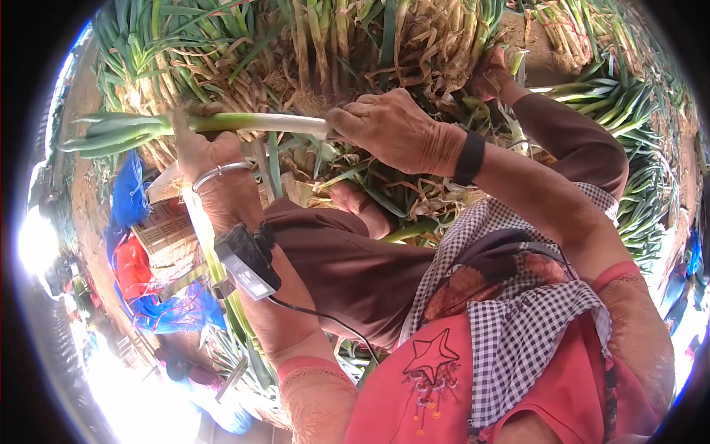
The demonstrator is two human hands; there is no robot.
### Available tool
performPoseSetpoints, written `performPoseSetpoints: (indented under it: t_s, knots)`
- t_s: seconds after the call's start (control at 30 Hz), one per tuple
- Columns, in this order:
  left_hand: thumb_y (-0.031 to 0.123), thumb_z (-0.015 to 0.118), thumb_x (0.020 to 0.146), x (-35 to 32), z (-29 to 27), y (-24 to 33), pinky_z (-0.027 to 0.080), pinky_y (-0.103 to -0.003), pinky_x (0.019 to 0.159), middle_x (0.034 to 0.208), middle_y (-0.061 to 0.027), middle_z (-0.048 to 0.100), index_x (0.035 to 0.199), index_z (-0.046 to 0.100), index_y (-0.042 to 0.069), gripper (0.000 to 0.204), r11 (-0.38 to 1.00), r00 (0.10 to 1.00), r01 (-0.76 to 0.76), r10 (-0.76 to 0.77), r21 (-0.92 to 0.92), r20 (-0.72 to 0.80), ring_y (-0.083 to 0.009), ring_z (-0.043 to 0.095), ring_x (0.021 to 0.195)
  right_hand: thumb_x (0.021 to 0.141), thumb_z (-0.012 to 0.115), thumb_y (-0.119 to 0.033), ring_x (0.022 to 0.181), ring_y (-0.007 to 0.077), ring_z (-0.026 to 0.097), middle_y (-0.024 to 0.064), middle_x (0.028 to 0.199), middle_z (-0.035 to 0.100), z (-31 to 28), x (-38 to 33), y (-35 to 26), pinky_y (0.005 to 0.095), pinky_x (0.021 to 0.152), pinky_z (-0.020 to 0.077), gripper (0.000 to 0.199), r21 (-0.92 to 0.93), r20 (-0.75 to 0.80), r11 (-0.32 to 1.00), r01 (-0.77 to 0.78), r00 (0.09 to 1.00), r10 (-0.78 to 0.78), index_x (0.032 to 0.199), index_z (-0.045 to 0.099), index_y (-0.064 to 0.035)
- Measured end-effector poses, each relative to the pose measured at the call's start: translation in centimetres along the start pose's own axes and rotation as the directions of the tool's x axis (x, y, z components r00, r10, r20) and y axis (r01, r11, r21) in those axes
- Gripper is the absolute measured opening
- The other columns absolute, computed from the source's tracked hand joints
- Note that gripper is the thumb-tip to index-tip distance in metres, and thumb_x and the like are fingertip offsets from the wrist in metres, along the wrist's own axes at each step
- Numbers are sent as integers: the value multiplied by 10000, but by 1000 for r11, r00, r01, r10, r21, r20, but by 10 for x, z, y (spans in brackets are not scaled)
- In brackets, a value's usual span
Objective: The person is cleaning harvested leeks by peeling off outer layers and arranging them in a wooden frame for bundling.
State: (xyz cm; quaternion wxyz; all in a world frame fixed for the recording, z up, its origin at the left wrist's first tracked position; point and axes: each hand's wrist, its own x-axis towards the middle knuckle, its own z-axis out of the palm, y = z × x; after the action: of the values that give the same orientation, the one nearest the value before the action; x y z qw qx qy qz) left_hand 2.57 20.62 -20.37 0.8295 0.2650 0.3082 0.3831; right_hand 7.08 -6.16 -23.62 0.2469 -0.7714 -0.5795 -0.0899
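Observation:
A long leek [259, 122] is stretched sideways between my two hands, its green leaves to the left and its white shank to the right. My left hand [213, 154] is wrapped round it where the leaves begin; motion smears the fingers a little. At the white end, my right hand [399, 132] is closed with thumb and fingers pressed together on the tip, which they cover. Below the leek, peeled leaves and dry scraps [436, 196] litter the ground between my bare feet.
Bundles of leeks [340, 44] with dry roots stand along the far side. More leeks [636, 103] lie at the right. On the left are a plastic crate [166, 229], a blue bag [129, 196] and a red bag [133, 266]. A cable [333, 318] runs from my left wrist.

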Motion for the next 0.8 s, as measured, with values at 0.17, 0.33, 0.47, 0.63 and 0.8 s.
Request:
performPoseSetpoints:
  t_s: [0.17,0.33,0.47,0.63,0.8]
  knots:
    - [292,610,946,-14,8,-8,485,-334,624,713,-67,529,924,513,66,247,992,999,-40,40,122,5,-205,536,654,835,615,-193,692,221,633,53,733,565,-9,0,3,348,564,501,192,90,47,996,-19,999,15,949,562,-47]
    - [209,645,915,-19,10,-9,509,-329,657,767,-63,517,938,538,24,215,990,999,-31,29,140,22,-199,530,717,822,607,-175,663,196,635,51,757,564,-16,-6,-23,356,557,498,287,-49,54,991,-121,991,124,1045,547,-6]
    - [156,600,935,-7,14,-19,547,-385,717,800,-84,519,972,523,15,166,999,999,22,-21,45,-32,-217,547,751,853,616,-203,709,209,632,88,833,563,8,-13,-18,331,558,505,343,-249,62,961,-118,989,138,1090,497,14]
    - [91,540,953,-9,5,-19,565,-441,747,822,-96,517,1022,500,7,116,999,999,33,-34,40,24,-223,540,778,886,583,-186,608,207,613,53,707,541,-6,-7,1,333,485,480,171,-29,36,997,-67,997,68,937,519,-37]
    - [121,590,938,-11,10,-29,562,-389,698,815,-73,515,1020,515,27,146,1000,1000,-20,20,5,-4,-196,515,736,843,595,-182,603,261,634,73,684,581,-6,-8,4,371,532,495,187,119,37,993,-26,999,21,911,568,-11]
